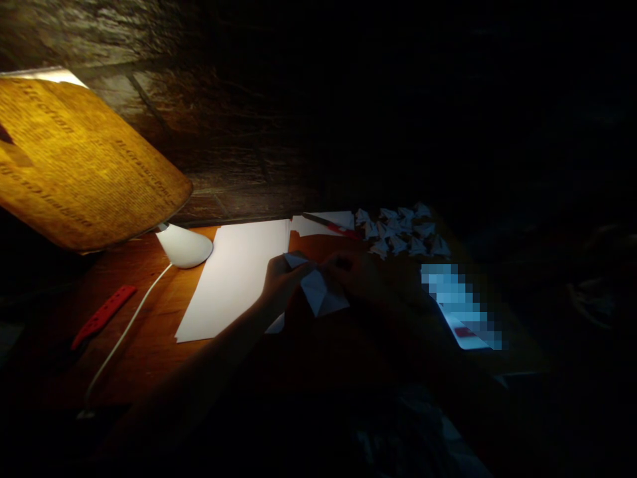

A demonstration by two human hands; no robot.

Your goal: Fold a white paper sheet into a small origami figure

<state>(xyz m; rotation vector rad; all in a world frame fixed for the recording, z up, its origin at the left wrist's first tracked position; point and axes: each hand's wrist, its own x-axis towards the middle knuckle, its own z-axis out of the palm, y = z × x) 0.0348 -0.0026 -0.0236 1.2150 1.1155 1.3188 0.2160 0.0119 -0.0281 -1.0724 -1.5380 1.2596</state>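
A piece of folded white paper [324, 295] is between my two hands over the middle of the table. My left hand [279, 277] pinches it from the left, and one folded corner sticks up past the thumb. My right hand [348, 269] lies in deep shadow, its curled fingers at the paper's upper right edge. Under my left forearm and beside that hand is a stack of white sheets [233, 275]. Just beyond the hands lie smaller paper pieces [318, 224] with a dark-bladed, red-handled tool [332, 227] across them.
Several small folded paper figures [398, 231] sit in rows at the back right. A lit phone [460, 305] lies nearer on the right. At left stand a lamp with a printed shade [89, 166], its white cord [128, 325] and a red perforated-handled tool [104, 315]. Behind is a dark wall.
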